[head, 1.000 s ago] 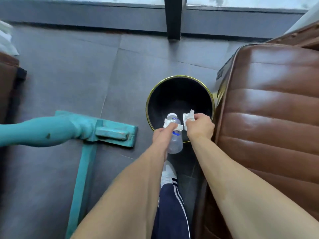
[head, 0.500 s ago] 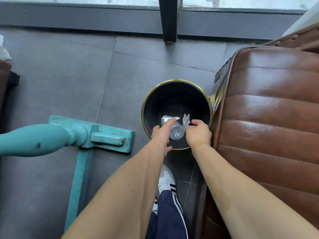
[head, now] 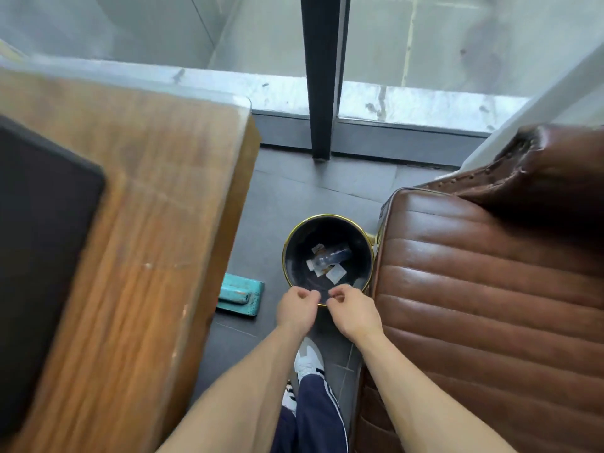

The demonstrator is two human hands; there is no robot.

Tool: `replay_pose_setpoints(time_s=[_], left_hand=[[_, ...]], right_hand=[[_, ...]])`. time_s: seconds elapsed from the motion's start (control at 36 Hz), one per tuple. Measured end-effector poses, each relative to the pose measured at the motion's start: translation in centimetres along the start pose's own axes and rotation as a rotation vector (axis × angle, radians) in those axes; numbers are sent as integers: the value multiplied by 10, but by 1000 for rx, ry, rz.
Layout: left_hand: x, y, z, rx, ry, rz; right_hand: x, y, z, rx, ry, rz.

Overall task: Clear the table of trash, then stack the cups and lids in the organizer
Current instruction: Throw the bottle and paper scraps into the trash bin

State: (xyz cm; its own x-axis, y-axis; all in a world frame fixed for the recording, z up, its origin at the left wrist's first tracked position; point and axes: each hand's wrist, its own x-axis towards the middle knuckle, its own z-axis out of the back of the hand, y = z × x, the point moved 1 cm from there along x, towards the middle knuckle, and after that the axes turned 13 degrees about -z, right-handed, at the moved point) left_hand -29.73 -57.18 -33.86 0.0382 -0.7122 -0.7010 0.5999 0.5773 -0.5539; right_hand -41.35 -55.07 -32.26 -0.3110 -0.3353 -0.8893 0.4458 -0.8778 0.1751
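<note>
The brown table point(head: 137, 243) is blurry and runs off the left and bottom edges, and so does the dark flat thing point(head: 42, 256) lying on it, so I cannot tell what that is. The brown leather seat point(head: 483, 289) is cut off on the right. Both hands cover the near rim of the bin point(head: 327, 220), and the bits of trash point(head: 328, 261) down inside are too small to tell apart.

Bright window daylight, blurred left edge
</note>
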Motion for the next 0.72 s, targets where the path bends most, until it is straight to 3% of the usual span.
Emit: replay_pose_setpoints(time_s=[0.47,0.72], left_hand=[[-242,-60,138,154,145,-282],[-322,-25,186,-49,26,-391]], right_hand=[[-273,-12,103,-155,-127,283],[-336,-19,107,-329,-84,497]])
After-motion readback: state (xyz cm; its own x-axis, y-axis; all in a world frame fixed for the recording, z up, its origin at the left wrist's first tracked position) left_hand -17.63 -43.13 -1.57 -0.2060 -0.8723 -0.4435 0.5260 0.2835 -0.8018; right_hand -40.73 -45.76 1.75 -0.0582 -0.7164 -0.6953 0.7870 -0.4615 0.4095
